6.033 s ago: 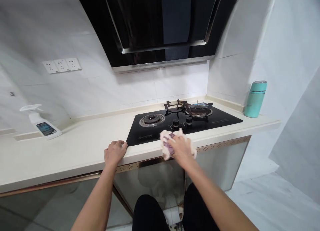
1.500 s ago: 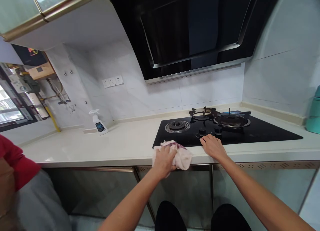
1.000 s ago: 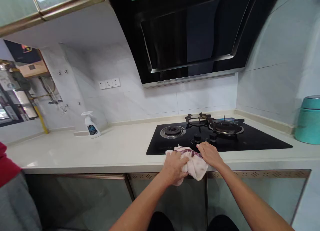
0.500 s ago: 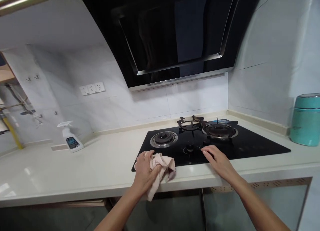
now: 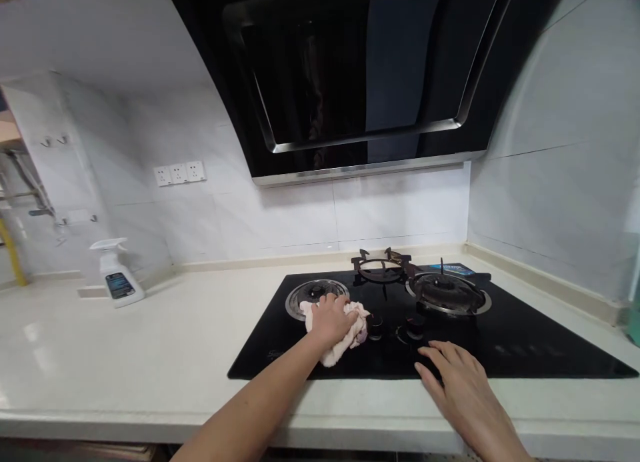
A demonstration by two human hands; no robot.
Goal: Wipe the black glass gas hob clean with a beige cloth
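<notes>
A pale pink cloth is bunched under my left hand, whose fingers curl over it and press it against the black glass cooktop. The cloth covers the front edge of the left burner. My right hand is open over the cooktop's front edge, fingers apart and holding nothing. Just beyond its fingertips are two black control knobs, one the right knob and the other the left knob. A loose-looking pan support stands at the back, beside the right burner.
A white spray bottle stands on the pale countertop at the left. The black range hood hangs overhead. A blue packet lies behind the right burner. Part of a teal container shows at the right edge.
My left hand has moved the cloth from the cooktop's front edge up to the left burner. My right hand has drawn back from the knobs and spread its fingers. The view has shifted closer.
</notes>
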